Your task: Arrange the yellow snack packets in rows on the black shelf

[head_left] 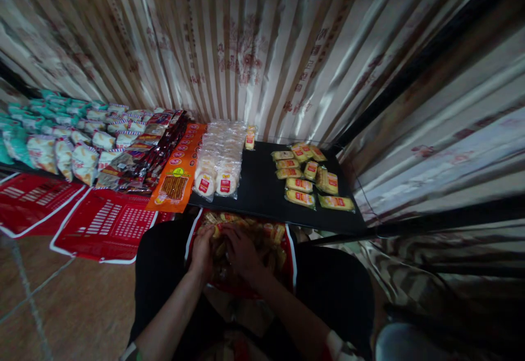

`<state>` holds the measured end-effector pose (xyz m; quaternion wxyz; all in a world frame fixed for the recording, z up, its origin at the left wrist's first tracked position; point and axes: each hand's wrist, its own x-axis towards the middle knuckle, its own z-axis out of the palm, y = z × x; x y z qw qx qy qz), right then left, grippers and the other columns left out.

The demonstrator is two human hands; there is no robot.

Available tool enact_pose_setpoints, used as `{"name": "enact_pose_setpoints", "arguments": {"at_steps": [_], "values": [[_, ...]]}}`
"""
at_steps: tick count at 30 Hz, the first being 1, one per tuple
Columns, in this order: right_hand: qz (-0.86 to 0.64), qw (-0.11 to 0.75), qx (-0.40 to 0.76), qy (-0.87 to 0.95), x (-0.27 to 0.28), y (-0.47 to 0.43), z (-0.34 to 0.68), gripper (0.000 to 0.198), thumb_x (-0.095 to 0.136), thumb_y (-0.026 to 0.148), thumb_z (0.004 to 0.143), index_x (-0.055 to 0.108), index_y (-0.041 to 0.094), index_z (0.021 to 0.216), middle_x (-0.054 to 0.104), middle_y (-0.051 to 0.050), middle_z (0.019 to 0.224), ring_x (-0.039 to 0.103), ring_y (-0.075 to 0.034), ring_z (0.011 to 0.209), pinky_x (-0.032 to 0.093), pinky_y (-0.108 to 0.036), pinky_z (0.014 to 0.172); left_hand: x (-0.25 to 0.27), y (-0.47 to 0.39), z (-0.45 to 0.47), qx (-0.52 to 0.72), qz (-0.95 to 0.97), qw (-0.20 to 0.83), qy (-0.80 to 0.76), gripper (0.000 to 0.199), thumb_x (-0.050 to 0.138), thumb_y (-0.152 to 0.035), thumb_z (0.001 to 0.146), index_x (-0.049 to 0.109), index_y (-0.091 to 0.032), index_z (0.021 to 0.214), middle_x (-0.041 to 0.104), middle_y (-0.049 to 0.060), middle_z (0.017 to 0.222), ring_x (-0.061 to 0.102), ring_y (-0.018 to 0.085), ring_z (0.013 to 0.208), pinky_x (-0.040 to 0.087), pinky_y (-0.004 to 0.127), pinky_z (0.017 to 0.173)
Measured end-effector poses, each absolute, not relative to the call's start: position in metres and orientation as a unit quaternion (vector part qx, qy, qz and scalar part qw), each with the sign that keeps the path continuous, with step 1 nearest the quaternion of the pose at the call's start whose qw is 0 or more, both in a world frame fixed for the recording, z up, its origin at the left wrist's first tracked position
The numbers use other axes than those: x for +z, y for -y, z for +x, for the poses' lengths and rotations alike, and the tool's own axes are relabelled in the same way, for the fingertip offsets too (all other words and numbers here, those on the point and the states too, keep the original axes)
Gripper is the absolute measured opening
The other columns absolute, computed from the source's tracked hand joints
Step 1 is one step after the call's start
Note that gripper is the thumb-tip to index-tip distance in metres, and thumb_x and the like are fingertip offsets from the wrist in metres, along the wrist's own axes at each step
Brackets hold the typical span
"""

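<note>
A red basket [292, 260] with a white rim sits between my knees, holding many small yellow wrapped snack cakes [279, 235]. Both hands reach into it, close together. My left hand [202, 251] is at the basket's left side, its fingers closed at a yellow snack packet [216, 231]. Just to the right, my right hand [243, 251] has its fingers bent down among the packets near that same one. Its fingertips are partly hidden, and the dim light blurs what they grip.
Beyond the basket runs a black shelf [258, 202]. Loose yellow packets [301, 184] lie on its right part. To their left are rows of white round crackers [215, 183], an orange snack bag [176, 186], dark red bags [143, 156] and white bags [84, 164]. Red baskets [106, 224] stand lower left.
</note>
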<state>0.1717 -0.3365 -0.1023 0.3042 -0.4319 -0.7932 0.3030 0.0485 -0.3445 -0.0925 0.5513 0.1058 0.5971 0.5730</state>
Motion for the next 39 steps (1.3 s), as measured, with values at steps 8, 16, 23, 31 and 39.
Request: {"name": "enact_pose_setpoints", "arguments": {"at_steps": [8,16,23,31,39], "values": [[-0.498,0.432,0.283,0.697,-0.073,0.346,0.19,0.023,0.042,0.022,0.087,0.06,0.021,0.101,0.055,-0.009,0.116,0.053,-0.019,0.108,0.045,-0.035,0.093,-0.045,0.358,0.062,0.593,0.076,0.603,-0.528,0.034,0.068,-0.02,0.06,0.062,-0.014,0.093,0.065,0.007,0.097,0.063,0.018,0.089,0.05,0.028,0.077],[-0.563,0.529,0.461,0.436,-0.057,0.332,0.199,0.042,0.06,0.037,0.073,0.053,0.019,0.11,0.062,-0.009,0.101,0.06,-0.015,0.069,0.052,-0.032,0.068,-0.029,0.35,0.091,0.603,0.119,0.632,-0.473,0.04,0.073,-0.025,0.058,0.058,-0.016,0.095,0.067,0.008,0.097,0.063,0.022,0.094,0.049,0.032,0.083],[-0.483,0.54,0.587,0.36,-0.043,0.315,0.213,0.033,0.066,0.039,0.067,0.06,0.018,0.093,0.069,-0.008,0.092,0.065,-0.02,0.082,0.053,-0.034,0.074,-0.028,0.327,0.118,0.612,0.118,0.649,-0.436,0.041,0.07,-0.023,0.064,0.054,-0.017,0.101,0.065,0.009,0.1,0.064,0.02,0.091,0.05,0.034,0.085],[-0.519,0.566,0.506,0.391,-0.047,0.252,0.234,0.032,0.069,0.036,0.061,0.06,0.017,0.085,0.069,-0.008,0.086,0.065,-0.019,0.078,0.053,-0.035,0.076,-0.034,0.275,0.139,0.569,0.161,0.62,-0.515,0.04,0.067,-0.02,0.067,0.055,-0.016,0.104,0.063,0.011,0.106,0.061,0.021,0.097,0.052,0.031,0.079],[-0.587,0.519,0.355,0.51,-0.049,0.153,0.242,0.027,0.057,0.034,0.07,0.056,0.019,0.093,0.064,-0.003,0.081,0.061,-0.016,0.074,0.05,-0.032,0.074,-0.048,0.218,0.166,0.593,0.237,0.539,-0.549,0.054,0.055,-0.012,0.069,0.05,-0.02,0.122,0.049,0.011,0.131,0.043,0.024,0.124,0.047,0.029,0.09]]}}
